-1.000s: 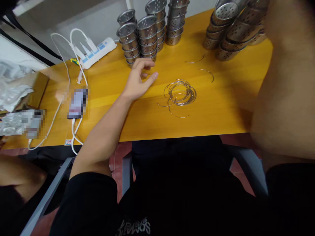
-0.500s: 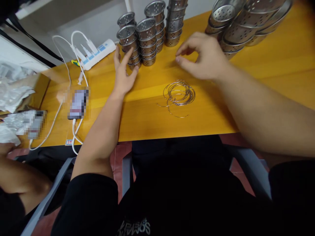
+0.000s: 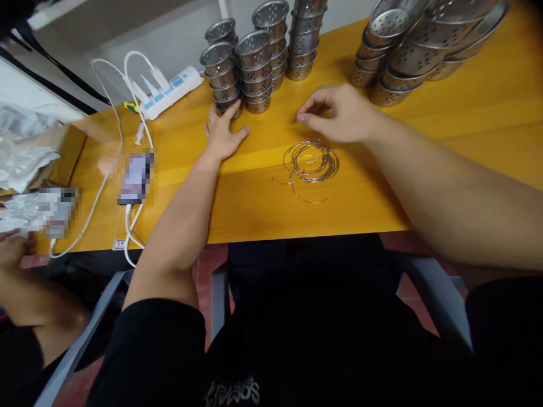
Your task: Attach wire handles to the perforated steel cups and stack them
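Observation:
My left hand (image 3: 223,133) is open, fingers spread, at the foot of the front-left stack of perforated metal cups (image 3: 218,58). Its fingertips reach the lowest cup; whether they press on it I cannot tell. Above the table, my right hand (image 3: 339,113) is curled, thumb and forefinger tips brought together in a pinch. Anything between those tips is too small to make out. Just below that hand a loose bundle of thin wire rings (image 3: 311,164) lies on the wooden table (image 3: 254,203), one curved end trailing towards the front edge.
More cup stacks stand behind, with larger nested cups (image 3: 419,51) at the back right. To the left are a power strip (image 3: 173,93) with white cables, a phone (image 3: 136,178) and plastic bags (image 3: 25,152). A co-worker's arm (image 3: 38,288) shows at far left.
My left hand has come down and slightly right, to the base of the cup stack. My right hand has lowered towards the wire rings. The co-worker's hand has shifted slightly.

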{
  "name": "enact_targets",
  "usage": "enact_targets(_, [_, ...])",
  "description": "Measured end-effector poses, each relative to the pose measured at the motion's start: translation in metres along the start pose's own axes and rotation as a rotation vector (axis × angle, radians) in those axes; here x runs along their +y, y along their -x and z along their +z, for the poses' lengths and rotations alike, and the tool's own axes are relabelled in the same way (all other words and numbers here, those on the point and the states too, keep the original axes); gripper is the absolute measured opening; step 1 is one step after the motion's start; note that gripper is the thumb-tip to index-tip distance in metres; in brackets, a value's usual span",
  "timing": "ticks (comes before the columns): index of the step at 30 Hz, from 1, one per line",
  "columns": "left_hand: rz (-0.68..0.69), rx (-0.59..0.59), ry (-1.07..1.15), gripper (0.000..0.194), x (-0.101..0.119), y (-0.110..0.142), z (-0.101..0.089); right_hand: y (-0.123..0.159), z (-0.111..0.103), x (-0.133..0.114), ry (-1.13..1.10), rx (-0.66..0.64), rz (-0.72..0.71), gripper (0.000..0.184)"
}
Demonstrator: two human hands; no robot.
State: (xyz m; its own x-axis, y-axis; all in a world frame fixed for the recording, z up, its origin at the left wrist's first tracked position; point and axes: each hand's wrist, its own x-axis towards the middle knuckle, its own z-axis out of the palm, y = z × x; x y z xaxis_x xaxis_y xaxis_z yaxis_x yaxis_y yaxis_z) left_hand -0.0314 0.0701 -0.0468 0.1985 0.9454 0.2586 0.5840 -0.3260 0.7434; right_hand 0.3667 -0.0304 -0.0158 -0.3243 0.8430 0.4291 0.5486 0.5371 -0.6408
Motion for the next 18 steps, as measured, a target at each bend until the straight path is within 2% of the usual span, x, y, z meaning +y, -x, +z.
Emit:
enact_targets(3, [-0.099, 0.061, -0.107, 0.1, 0.003, 0.002, -0.003, 0.001, -0.001, -0.001, -0.01, -0.006, 0.016, 0.044])
enact_targets(6, [-0.129, 0.164, -0.162, 0.08, 0.005, 0.007, -0.006, 0.003, -0.001, -0.003, 0.015, -0.018, 0.025, 0.035])
enact_targets(9, [-0.109, 0.201, -0.18, 0.065, 0.007, 0.011, -0.009, 0.004, -0.002, -0.005, 0.039, -0.026, 0.021, 0.027])
enact_targets(15, [-0.11, 0.274, -0.254, 0.065, 0.005, 0.008, -0.014, 0.005, -0.001, -0.006, 0.019, -0.036, 0.028, 0.026])
enact_targets(18, [-0.062, 0.239, -0.27, 0.068, -0.006, 0.0, -0.014, 0.003, 0.002, -0.003, 0.0, -0.029, 0.032, 0.027])
